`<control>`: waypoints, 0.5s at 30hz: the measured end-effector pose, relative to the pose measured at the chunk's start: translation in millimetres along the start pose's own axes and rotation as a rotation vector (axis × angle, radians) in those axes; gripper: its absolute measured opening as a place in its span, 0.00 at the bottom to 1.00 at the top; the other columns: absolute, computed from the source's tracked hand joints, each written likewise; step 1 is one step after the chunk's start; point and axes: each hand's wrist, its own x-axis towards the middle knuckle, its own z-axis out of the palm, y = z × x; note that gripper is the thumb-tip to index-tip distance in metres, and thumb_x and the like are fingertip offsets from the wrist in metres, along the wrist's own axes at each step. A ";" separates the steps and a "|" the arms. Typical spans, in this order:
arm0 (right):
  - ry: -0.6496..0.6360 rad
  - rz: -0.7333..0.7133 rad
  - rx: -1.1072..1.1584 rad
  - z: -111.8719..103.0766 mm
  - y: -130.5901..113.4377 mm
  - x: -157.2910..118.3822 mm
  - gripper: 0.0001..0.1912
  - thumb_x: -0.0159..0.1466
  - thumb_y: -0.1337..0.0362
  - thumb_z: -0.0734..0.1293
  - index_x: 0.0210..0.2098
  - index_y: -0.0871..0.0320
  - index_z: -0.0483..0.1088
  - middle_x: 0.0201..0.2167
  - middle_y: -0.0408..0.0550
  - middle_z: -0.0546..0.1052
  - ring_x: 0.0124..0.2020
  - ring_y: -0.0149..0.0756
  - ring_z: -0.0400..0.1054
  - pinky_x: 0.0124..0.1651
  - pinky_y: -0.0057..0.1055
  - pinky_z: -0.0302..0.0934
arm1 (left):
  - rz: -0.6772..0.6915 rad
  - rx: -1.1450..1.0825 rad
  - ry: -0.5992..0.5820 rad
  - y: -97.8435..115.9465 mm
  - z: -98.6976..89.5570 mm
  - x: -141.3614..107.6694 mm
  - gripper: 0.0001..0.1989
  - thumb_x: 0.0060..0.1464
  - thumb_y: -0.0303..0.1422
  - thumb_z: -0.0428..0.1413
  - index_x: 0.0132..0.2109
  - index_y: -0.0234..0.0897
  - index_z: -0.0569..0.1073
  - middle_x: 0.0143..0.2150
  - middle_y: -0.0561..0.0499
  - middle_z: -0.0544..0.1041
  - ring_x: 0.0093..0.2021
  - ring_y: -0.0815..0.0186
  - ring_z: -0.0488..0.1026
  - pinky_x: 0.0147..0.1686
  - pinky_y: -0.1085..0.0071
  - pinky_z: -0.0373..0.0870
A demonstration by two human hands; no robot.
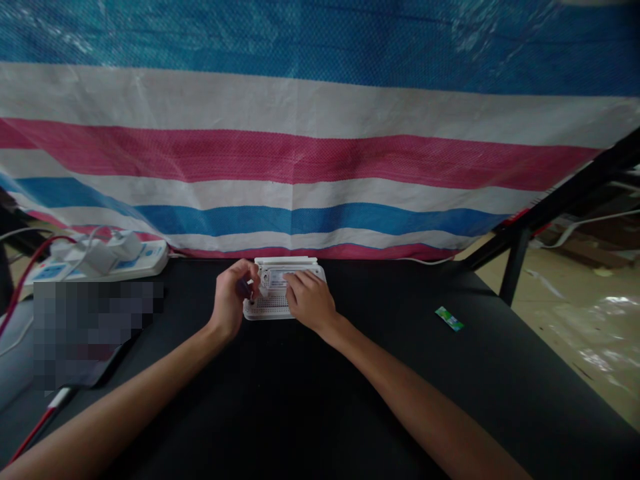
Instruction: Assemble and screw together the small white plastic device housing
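Observation:
A white plastic box that looks like a router (pixel 273 311) lies at the far edge of the black table, its vented face and printed label (pixel 278 279) up. White bars resembling folded antennas (pixel 286 261) run along its back. My left hand (pixel 231 293) is at the left end of the box, thumb and fingers curled together. Beside those fingertips shows a small whitish, translucent piece (pixel 263 291), too blurred to name. My right hand (pixel 311 299) rests palm down over the right part, fingers stretched out onto the label and covering some of it.
A white power strip (pixel 155 257) with several plugs stands at the far left. Nearer lies a dark flat device (pixel 95 340), partly pixelated, with a red cable (pixel 35 430). A small green packet (pixel 449 319) sits to the right. Striped sheeting (pixel 295 157) hangs behind the table.

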 end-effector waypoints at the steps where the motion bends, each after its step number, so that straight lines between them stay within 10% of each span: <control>1: 0.002 0.000 -0.002 0.1 0.2 0.0 0.15 0.66 0.68 0.58 0.48 0.60 0.73 0.41 0.52 0.78 0.45 0.41 0.69 0.49 0.36 0.61 | -0.012 -0.002 0.047 -1.2 1.9 -3.0 0.13 0.50 0.42 0.50 0.26 0.37 0.66 0.24 0.53 0.65 0.22 0.69 0.61 0.21 0.73 0.57; 10: -0.014 -0.002 0.003 -2.0 0.3 0.2 0.15 0.67 0.68 0.58 0.48 0.60 0.73 0.41 0.52 0.78 0.45 0.41 0.69 0.49 0.36 0.60 | 0.022 -0.021 0.234 -7.7 15.0 -23.3 0.17 0.55 0.41 0.53 0.23 0.37 0.65 0.20 0.55 0.59 0.23 0.70 0.58 0.25 0.73 0.58; 15: -0.009 -0.004 -0.012 -0.2 1.2 -0.1 0.15 0.67 0.68 0.57 0.47 0.60 0.73 0.41 0.53 0.77 0.44 0.41 0.68 0.49 0.36 0.60 | -0.029 -0.100 0.040 -4.1 6.7 -6.4 0.25 0.55 0.46 0.50 0.17 0.38 0.56 0.15 0.58 0.48 0.16 0.72 0.47 0.18 0.73 0.49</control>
